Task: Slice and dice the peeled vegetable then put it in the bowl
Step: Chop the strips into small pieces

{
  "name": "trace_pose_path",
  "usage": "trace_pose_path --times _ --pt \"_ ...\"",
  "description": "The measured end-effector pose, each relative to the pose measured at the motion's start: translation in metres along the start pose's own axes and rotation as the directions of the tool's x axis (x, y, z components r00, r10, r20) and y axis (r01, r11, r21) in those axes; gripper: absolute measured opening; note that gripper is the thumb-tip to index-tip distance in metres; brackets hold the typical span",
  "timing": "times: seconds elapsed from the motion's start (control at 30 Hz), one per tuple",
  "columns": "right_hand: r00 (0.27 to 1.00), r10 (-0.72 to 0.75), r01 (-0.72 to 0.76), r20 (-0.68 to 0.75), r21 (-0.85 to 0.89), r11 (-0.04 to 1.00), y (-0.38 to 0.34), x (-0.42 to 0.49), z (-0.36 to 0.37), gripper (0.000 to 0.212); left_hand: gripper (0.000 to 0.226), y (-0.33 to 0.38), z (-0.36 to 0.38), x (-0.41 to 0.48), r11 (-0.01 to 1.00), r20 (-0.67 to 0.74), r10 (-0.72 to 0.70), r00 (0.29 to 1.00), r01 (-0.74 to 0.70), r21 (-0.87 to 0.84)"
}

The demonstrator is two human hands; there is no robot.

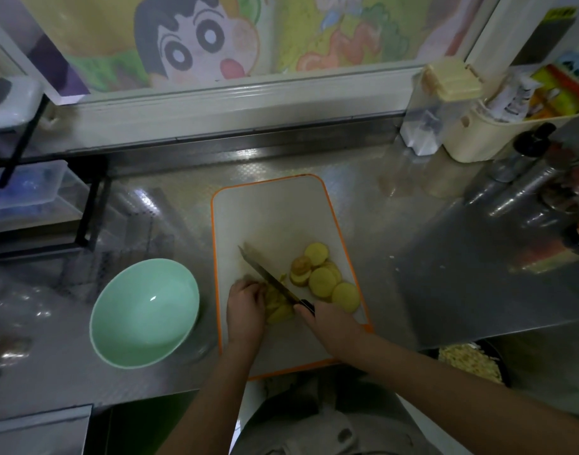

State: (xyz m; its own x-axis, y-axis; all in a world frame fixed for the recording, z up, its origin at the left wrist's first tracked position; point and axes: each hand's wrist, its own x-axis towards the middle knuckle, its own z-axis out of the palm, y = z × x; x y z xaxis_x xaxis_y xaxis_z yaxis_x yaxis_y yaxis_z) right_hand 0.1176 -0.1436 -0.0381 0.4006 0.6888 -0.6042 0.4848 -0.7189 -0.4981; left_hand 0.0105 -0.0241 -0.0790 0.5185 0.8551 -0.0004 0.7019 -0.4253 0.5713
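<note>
On a white cutting board with an orange rim (271, 205) lie several round yellow potato slices (324, 277). My left hand (245, 310) presses down on a small stack of slices (279, 310), fingers curled over it. My right hand (327, 320) grips the black handle of a knife (268, 274), whose blade slants up and left across the stack beside my left fingers. An empty pale green bowl (143, 313) stands on the metal counter left of the board.
A black wire rack with clear boxes (35, 192) stands at the left. Cream containers (478, 126), bottles (527, 152) and jars crowd the back right. A dark pan of shredded pale food (471, 362) sits at the lower right, below the counter edge.
</note>
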Motion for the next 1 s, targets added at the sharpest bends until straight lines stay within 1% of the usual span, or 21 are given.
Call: trace_pose_path --times 0.03,0.1,0.13,0.3,0.43,0.5,0.6,0.63,0.7,0.73,0.77,0.83,0.9,0.93,1.0 --pt "1.000 0.011 -0.010 -0.012 0.024 1.000 -0.002 0.000 -0.001 0.046 0.017 0.000 -0.001 0.000 1.000 0.001 0.004 1.000 -0.004 0.001" --pt "1.000 0.015 -0.014 -0.017 0.044 0.999 -0.004 -0.001 0.001 0.059 0.016 -0.001 -0.002 0.000 1.000 0.006 0.013 1.000 -0.013 -0.011" --pt "1.000 0.018 -0.018 -0.013 0.026 1.000 -0.004 -0.001 0.003 0.059 0.015 -0.002 -0.002 0.001 1.000 0.007 0.017 1.000 -0.017 -0.021" --pt "1.000 -0.018 0.017 -0.013 -0.093 0.995 -0.010 -0.011 -0.001 0.047 0.017 -0.003 -0.002 0.001 0.998 0.008 0.008 1.000 -0.008 -0.063" --pt "0.991 -0.124 0.102 -0.047 -0.328 0.939 -0.016 -0.014 -0.001 0.038 0.018 -0.002 0.005 -0.005 0.997 -0.004 -0.026 1.000 0.025 -0.077" --pt "0.991 -0.125 0.097 -0.054 -0.361 0.927 -0.015 -0.011 -0.001 0.038 0.015 -0.003 0.010 -0.009 0.997 -0.015 -0.029 0.999 0.027 -0.072" --pt "0.999 -0.052 0.048 -0.006 -0.288 0.956 -0.017 -0.012 0.000 0.044 0.012 -0.004 0.017 -0.012 0.998 -0.046 -0.001 0.999 -0.002 -0.062" --pt "0.998 -0.059 0.053 -0.011 -0.292 0.955 -0.013 -0.009 0.001 0.044 0.011 -0.005 0.018 -0.012 0.998 -0.056 0.003 0.998 -0.006 -0.064" --pt "0.996 -0.041 0.018 -0.078 -0.276 0.961 -0.014 -0.006 0.000 0.042 0.011 -0.005 0.021 -0.012 0.998 -0.070 0.005 0.998 -0.010 -0.066" --pt "0.997 0.018 -0.034 -0.078 -0.204 0.978 -0.015 -0.005 0.000 0.038 0.010 -0.006 0.022 -0.011 0.998 -0.073 0.006 0.997 -0.011 -0.064" --pt "0.996 0.041 -0.050 -0.074 -0.128 0.990 -0.016 -0.003 0.001 0.040 0.010 -0.007 0.023 -0.011 0.998 -0.076 0.008 0.997 -0.013 -0.061" --pt "0.999 0.048 -0.049 -0.008 -0.116 0.992 -0.020 -0.005 -0.002 0.050 0.009 -0.007 0.023 -0.013 0.998 -0.076 0.016 0.997 -0.021 -0.058" --pt "0.998 0.064 -0.063 0.005 -0.100 0.993 -0.020 -0.002 -0.003 0.047 0.009 -0.007 0.024 -0.013 0.998 -0.080 0.012 0.997 -0.017 -0.059" --pt "0.996 0.083 -0.082 0.012 -0.062 0.995 -0.020 -0.001 -0.004 0.047 0.009 -0.006 0.024 -0.013 0.998 -0.080 0.010 0.997 -0.014 -0.056" --pt "0.993 0.113 -0.112 0.019 -0.039 0.993 -0.016 0.004 -0.004 0.053 0.009 -0.006 0.025 -0.013 0.999 -0.078 0.010 0.997 -0.014 -0.049"
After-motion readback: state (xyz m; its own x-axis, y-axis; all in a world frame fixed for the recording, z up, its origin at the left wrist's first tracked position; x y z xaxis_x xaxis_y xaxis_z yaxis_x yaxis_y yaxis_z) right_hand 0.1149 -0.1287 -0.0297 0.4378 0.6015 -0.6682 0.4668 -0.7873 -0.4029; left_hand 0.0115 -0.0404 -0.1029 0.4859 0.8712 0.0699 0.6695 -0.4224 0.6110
